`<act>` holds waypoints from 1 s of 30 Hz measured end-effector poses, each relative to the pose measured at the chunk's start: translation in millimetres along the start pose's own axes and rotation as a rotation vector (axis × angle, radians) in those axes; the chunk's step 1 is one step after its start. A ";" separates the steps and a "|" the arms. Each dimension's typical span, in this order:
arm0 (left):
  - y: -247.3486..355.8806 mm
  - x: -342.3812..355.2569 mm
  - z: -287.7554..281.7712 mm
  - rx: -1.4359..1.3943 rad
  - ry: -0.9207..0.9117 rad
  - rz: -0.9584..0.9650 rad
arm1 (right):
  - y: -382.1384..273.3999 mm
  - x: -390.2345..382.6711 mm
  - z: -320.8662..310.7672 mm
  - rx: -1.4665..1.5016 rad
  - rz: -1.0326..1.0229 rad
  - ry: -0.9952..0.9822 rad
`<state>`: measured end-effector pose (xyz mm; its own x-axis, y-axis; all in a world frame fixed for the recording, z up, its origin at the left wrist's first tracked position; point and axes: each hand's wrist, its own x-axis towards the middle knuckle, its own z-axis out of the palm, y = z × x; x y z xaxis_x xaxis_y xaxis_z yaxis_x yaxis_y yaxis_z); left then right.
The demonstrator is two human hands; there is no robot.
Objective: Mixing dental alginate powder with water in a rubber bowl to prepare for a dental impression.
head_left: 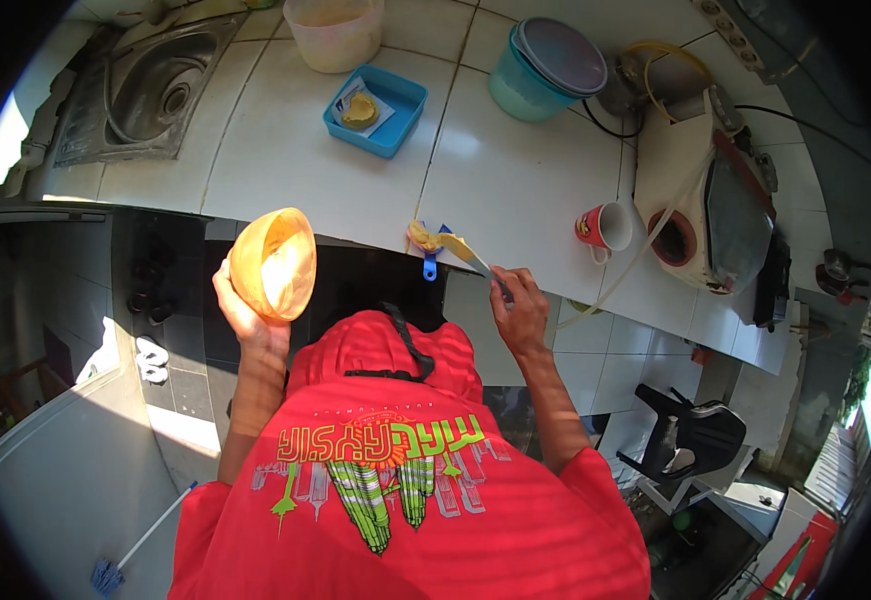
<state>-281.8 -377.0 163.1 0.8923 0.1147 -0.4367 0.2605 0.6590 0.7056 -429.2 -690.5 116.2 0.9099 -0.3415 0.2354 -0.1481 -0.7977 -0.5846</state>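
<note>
My left hand (243,308) is closed round the outside of an orange bowl (248,262), tilted so its sunlit inside shows. My right hand (521,312) grips a knife (470,258), its flat blade smeared pale yellow and pointing left. By the blade's tip, at the counter's front edge, lies a small tool with a blue handle (430,267); a yellowish clump (422,238) sits on it. I cannot tell whether blade and clump touch. Farther back, a blue rectangular tray (387,141) holds a round yellow-brown lump (360,111) on white paper.
White tiled counter (515,170) runs across. On it stand a translucent tub (335,40), a lidded teal bucket (535,85), a red-and-white mug (605,228) and a cream appliance with a hose (700,190). The metal sink (155,95) is far left; a black chair (685,430) stands right.
</note>
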 end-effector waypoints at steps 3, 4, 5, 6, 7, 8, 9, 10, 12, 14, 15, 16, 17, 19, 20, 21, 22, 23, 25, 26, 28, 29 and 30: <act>0.2 0.3 -3.0 -0.012 0.029 -0.010 | 5.8 -2.0 -3.1 0.024 -0.004 -0.079; 0.2 0.5 -4.2 -0.010 0.051 -0.017 | 7.3 -2.2 -2.9 -0.006 -0.047 -0.085; 0.3 1.0 -5.4 -0.018 0.040 -0.015 | 8.4 -2.2 -2.3 -0.028 -0.083 -0.081; 0.5 1.9 -6.6 -0.017 0.045 -0.014 | 9.3 -1.8 -1.3 -0.037 -0.092 -0.091; 0.7 2.8 -8.0 -0.019 0.074 -0.023 | 9.9 -1.1 -0.2 -0.071 -0.104 -0.102; 0.8 3.8 -9.4 -0.015 0.050 -0.016 | 10.1 -0.4 0.9 -0.102 -0.099 -0.112; 1.0 4.8 -10.8 -0.021 0.070 -0.019 | 9.8 0.4 1.9 -0.105 -0.115 -0.114; 1.4 5.7 -12.1 -0.036 0.123 -0.033 | 9.2 1.3 2.8 -0.108 -0.104 -0.118; 2.2 6.0 -15.3 -0.024 0.091 -0.010 | 7.0 2.8 4.6 -0.109 -0.092 -0.126; 2.2 5.4 -17.3 -0.022 0.090 -0.002 | 4.3 4.8 5.0 -0.078 -0.070 -0.123; 2.5 4.6 -18.5 -0.018 0.100 -0.005 | 2.8 5.3 5.6 -0.079 -0.082 -0.122; 2.7 4.7 -19.1 -0.028 0.138 -0.016 | 1.7 7.9 6.8 -0.067 -0.070 -0.118; 2.9 4.6 -20.2 -0.019 0.112 -0.005 | 0.2 10.6 8.1 -0.053 -0.043 -0.118; 3.6 4.2 -23.1 -0.043 0.149 -0.016 | -4.0 15.2 8.5 -0.059 -0.058 -0.134; 3.8 4.6 -24.6 -0.028 0.110 0.001 | -6.8 18.8 7.9 -0.075 -0.036 -0.158; 4.1 4.2 -26.8 -0.029 0.103 0.003 | -10.7 21.5 6.6 -0.069 -0.060 -0.155; 4.2 4.4 -29.1 -0.050 0.131 -0.005 | -15.2 24.7 5.0 -0.083 -0.043 -0.163; 4.6 5.3 -31.5 -0.038 0.104 0.006 | -20.2 29.3 3.4 -0.110 0.010 -0.190; 6.8 6.3 -37.7 -0.082 0.133 -0.023 | -30.7 37.8 -4.1 -0.108 -0.006 -0.200; 7.4 7.0 -40.2 -0.076 0.095 -0.010 | -35.7 43.1 -8.3 -0.124 0.048 -0.228; 8.1 7.3 -45.0 -0.100 0.175 -0.027 | -45.4 52.0 -15.2 -0.185 0.006 -0.263; 7.5 7.5 -47.0 -0.100 0.132 -0.021 | -49.5 55.8 -17.4 -0.222 -0.011 -0.295; 6.8 7.3 -49.5 -0.112 0.175 -0.043 | -53.4 59.4 -17.8 -0.266 -0.027 -0.330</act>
<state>-291.7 -334.9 137.0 0.8011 0.2057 -0.5620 0.2456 0.7434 0.6221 -374.1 -677.1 175.3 0.9838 -0.1753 -0.0387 -0.1776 -0.9194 -0.3509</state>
